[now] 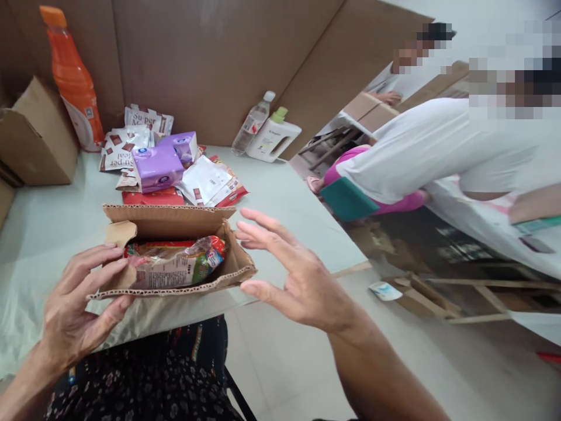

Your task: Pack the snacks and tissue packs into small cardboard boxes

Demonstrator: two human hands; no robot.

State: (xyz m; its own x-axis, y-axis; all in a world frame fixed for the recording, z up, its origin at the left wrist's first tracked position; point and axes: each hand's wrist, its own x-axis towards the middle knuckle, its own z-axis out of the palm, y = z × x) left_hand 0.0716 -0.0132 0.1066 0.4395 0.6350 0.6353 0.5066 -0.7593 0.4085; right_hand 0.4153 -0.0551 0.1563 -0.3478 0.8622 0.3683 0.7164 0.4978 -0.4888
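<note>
A small cardboard box (pixel 184 290) with its top open stands near the front edge of the table. Inside it lies a clear plastic packet (pixel 169 269) with red, green and white print. My left hand (pixel 83 298) grips the box's left end, fingers on the side flap (pixel 120 234) and thumb by the front wall. At the right end, my right hand (pixel 289 269) is open, its fingers spread and extended towards the box corner. Whether its fingertips touch the cardboard I cannot tell.
Behind the box are purple tissue packs (pixel 158 168) and several snack pouches (pixel 120 149). An orange bottle (pixel 76 88), a clear bottle (pixel 253 126) and a white jug (pixel 274 139) stand along the cardboard partition (pixel 210 64). Two other people are at the right.
</note>
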